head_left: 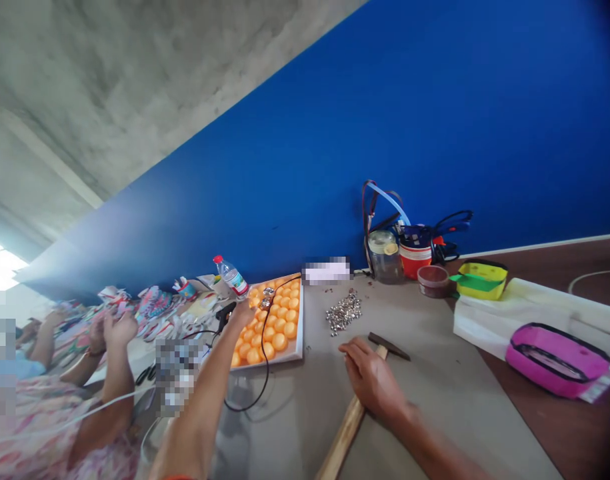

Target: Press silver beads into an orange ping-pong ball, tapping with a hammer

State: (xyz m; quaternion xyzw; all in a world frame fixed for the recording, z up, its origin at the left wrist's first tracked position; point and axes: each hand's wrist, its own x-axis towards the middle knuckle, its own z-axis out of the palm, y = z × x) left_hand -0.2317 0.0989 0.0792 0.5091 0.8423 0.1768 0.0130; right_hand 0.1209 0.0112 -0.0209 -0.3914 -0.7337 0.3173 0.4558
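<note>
My right hand (372, 380) lies over the wooden handle of a hammer (387, 347) on the grey tabletop (435, 373), fingers curled round the handle near the dark metal head. My left hand (242, 312) reaches out to the near corner of a white tray (301, 333) filled with several orange balls. Its fingers are bent at the tray's edge, and I cannot make out whether they hold anything. A heap of small silver metal pieces (343, 311) lies between the tray and the hammer head. A black cable (265, 353) runs across the tray.
Against the blue wall stand a glass jar (383, 255), an orange cup (415, 257), a brown tub (433, 280), a yellow-green box (481, 279) and a water bottle (231, 275). A pink pouch (555, 359) lies on white sheets at right. Other people's hands (117, 328) work at left.
</note>
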